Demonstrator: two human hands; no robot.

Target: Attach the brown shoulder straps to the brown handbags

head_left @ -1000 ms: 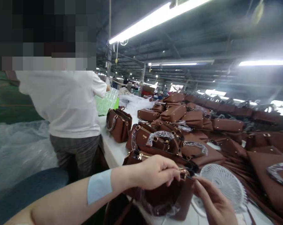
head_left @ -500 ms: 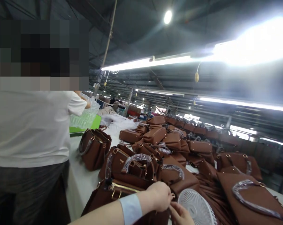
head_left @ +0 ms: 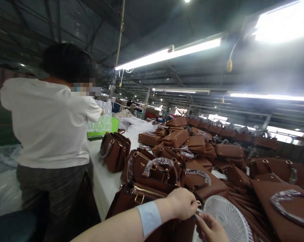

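Note:
My left hand [head_left: 183,203] pinches a small gold ring fitting [head_left: 198,203] at the top edge of a brown handbag [head_left: 131,201] at the near end of the white table [head_left: 103,183]. My right hand [head_left: 211,228], low in the view and partly cut off by the frame edge, has its fingertips on the same spot of the bag. A pale blue band wraps my left wrist. What my right fingers grip is too small to tell.
A small white fan [head_left: 227,218] lies just right of my hands. Several brown handbags [head_left: 177,137] with plastic-wrapped handles [head_left: 158,163] cover the table. A person in a white shirt [head_left: 49,124] stands at the left edge beside a green box [head_left: 105,129]. Clear plastic sheeting [head_left: 3,181] lies far left.
The view tilted up, then slightly back down and right. Both hands stay on the bag's top edge and now sit lower in the frame. The person at left remains by the table.

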